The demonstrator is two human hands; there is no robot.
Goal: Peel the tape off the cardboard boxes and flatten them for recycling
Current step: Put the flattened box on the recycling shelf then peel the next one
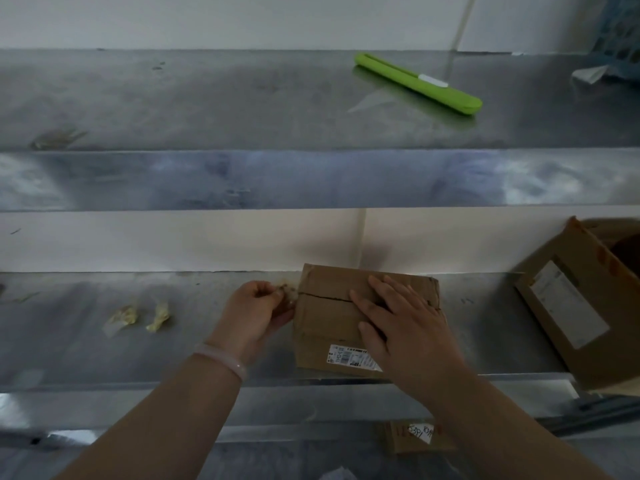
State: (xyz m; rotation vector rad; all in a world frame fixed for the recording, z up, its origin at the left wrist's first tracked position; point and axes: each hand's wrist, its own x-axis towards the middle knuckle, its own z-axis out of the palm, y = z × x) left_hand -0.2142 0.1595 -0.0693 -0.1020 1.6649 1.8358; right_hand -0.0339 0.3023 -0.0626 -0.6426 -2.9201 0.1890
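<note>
A small closed cardboard box [329, 317] with a white label on its near corner sits on the lower steel shelf [86, 348]. My right hand [405, 323] lies flat on the box top, fingers spread, pressing it down. At the box's left edge, my left hand [256, 313] pinches a strip of clear, brown-stained tape [289, 293] that runs off the top seam. A pale bracelet is on my left wrist.
Two crumpled tape scraps [138, 317] lie on the shelf to the left. A larger open box [585, 303] with a label leans at the right edge. A green cutter [419, 84] rests on the upper shelf. Another cardboard piece [415, 436] lies below.
</note>
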